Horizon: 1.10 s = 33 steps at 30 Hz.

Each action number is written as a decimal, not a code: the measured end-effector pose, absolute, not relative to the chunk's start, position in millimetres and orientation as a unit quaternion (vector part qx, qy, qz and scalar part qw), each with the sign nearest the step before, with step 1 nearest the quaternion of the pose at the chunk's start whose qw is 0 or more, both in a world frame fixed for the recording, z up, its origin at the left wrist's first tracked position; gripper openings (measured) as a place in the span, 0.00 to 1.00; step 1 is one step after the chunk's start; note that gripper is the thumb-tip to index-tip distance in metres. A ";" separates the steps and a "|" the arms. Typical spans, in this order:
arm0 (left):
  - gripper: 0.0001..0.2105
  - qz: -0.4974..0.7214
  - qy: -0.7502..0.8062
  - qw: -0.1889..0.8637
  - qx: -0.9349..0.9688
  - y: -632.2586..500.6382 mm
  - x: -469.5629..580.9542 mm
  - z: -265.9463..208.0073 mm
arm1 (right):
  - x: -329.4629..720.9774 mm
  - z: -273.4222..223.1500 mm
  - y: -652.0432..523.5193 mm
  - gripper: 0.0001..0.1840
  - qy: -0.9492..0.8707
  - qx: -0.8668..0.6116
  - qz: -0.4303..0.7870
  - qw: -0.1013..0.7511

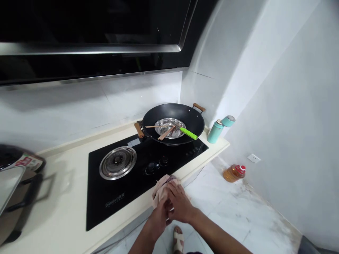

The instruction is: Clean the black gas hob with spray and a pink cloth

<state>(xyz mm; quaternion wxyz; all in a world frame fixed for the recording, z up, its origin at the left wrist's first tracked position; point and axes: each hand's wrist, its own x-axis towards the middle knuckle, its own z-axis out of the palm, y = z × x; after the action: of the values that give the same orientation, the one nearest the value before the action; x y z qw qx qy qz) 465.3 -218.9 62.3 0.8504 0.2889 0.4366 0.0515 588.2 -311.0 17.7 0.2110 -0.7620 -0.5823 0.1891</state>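
A pale pink cloth (159, 188) is bunched at the counter's front edge, close to the cooktop. My right hand (181, 203) lies over it with fingers curled into the fabric. Close beside it, my left hand (158, 216) is closed on the cloth's near side, its fingertips partly hidden. Beyond them, the black glass cooktop (106, 190) has two dark knobs (152, 167) and a bare left burner (118, 162). On its right side stands a black wok (169, 109) with wooden handles. Inside it are a steel dish (159, 123), several chopsticks (166, 133) and a green-handled utensil (188, 133).
A turquoise bottle (215, 132) and another turquoise piece (228, 121) stand at the counter's right end. An oil jug (233, 173) with a red cap sits on the floor. Left are a black appliance (29, 160) and a tray-like vessel (10, 183). A range hood (92, 49) hangs above.
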 end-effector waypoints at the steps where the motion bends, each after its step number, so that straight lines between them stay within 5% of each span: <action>1: 0.22 0.019 0.451 0.835 0.314 -212.8 452.8 62.2 | 583.1 12.4 -306.3 0.57 -0.587 -0.764 0.167 0.210; 5: 0.23 0.080 0.492 0.707 0.502 -172.5 414.4 69.1 | 568.7 -17.0 -281.1 0.40 -0.571 -0.788 0.053 0.223; 8: 0.22 0.228 0.458 0.473 0.717 -133.9 404.0 71.5 | 570.6 -38.0 -267.6 0.27 -0.570 -0.789 -0.009 0.228; 11: 0.21 0.269 0.366 0.231 0.860 -102.2 400.8 60.2 | 586.8 -49.4 -267.5 0.23 -0.608 -0.757 -0.053 0.232; 15: 0.22 0.197 0.279 0.072 0.937 -82.6 393.2 32.0 | 633.3 -50.1 -284.2 0.21 -0.636 -0.737 -0.079 0.215; 20: 0.23 0.193 0.266 0.009 0.944 -81.3 386.4 13.4 | 730.0 -41.3 -324.4 0.24 -0.557 -0.808 -0.082 0.173; 27: 0.24 0.183 0.264 0.008 0.947 -78.9 383.7 13.1 | 874.4 -14.2 -376.5 0.45 -0.416 -0.908 -0.030 0.042; 33: 0.24 0.183 0.265 0.023 0.946 -79.0 384.0 15.0 | 900.5 -1.1 -379.3 0.44 -0.351 -0.936 0.000 0.033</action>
<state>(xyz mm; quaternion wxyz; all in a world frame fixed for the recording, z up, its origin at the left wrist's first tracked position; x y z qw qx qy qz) 384.0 -79.0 15.0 0.0227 0.9464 0.2654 0.1827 900.5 -379.3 -1.1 0.0330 -0.9359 -0.3508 0.0005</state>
